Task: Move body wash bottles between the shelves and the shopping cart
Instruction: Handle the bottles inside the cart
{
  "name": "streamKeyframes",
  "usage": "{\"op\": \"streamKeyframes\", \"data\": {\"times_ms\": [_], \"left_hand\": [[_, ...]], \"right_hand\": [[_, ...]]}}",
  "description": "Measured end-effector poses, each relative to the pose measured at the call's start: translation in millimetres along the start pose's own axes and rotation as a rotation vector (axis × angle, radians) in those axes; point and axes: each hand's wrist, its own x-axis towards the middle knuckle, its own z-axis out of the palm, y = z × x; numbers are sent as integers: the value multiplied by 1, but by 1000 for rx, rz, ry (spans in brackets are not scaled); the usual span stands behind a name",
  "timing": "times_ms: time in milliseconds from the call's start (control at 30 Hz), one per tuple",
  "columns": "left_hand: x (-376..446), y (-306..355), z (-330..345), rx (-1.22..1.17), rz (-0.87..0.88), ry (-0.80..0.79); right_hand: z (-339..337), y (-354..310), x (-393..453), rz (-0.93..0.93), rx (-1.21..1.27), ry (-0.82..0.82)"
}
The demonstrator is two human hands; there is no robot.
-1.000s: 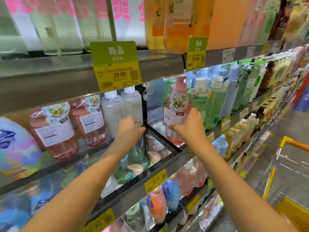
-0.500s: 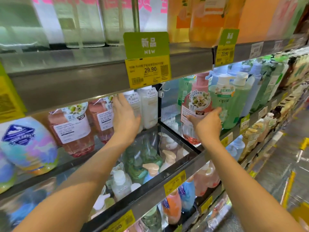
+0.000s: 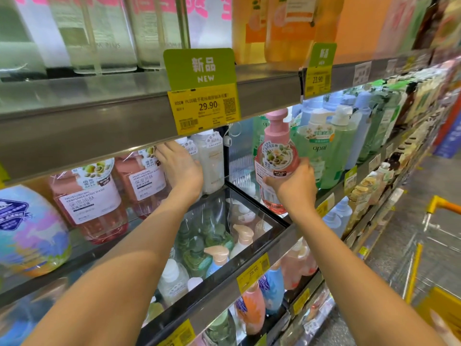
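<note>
— Your right hand (image 3: 296, 188) grips the pink pump bottle (image 3: 275, 166), now raised clear of the shelf (image 3: 262, 236)?

— Yes, a second ago it stood lower. Your left hand (image 3: 180, 168) has climbed the white bottles (image 3: 208, 161), fingers flat against them, gripping nothing.

— The cart?

— Only its yellow-handled shopping cart (image 3: 446, 208) edge shows, well apart at right; likely the pink bottle's destination.

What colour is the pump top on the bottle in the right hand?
Pink pump top, clearest in the head view.

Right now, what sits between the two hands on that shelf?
In the head view, a white bottle beside the left hand, then a black divider before the right hand.
</note>
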Motion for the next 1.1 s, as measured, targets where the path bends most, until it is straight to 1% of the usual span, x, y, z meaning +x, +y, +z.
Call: {"op": "streamKeyframes", "data": {"times_ms": [67, 233, 400, 467, 567, 667, 733, 800, 867, 933, 967, 1100], "left_hand": [[-1, -1, 3, -13, 6, 22], [7, -5, 6, -122, 0, 19], [4, -2, -10, 16, 40, -24], [2, -4, -13, 3, 47, -30], [-9, -7, -13, -153, 177, -18], [-29, -11, -15, -193, 329, -9], [-43, -14, -21, -198, 368, 21], [-59, -14, -29, -198, 385, 46], [-80, -8, -41, -229, 413, 51], [-106, 6, -56, -292, 391, 39], [-119, 14, -65, -312, 410, 40], [-179, 50, -93, -337, 590, 83]], "right_hand": [[-2, 0, -2, -12, 7, -3], [-4, 2, -9, -52, 36, 3], [1, 7, -22, -117, 102, 42], [1, 11, -29, -145, 141, 62], [0, 16, -38, -171, 210, 90], [-8, 20, -47, -116, 298, 121], [-19, 20, -52, -105, 383, 158], [-34, 19, -57, -132, 442, 176], [-51, 20, -66, -148, 470, 159], [-71, 25, -78, -146, 489, 138], [-82, 29, -86, -147, 496, 127], [-138, 53, -124, -174, 540, 105]]}}
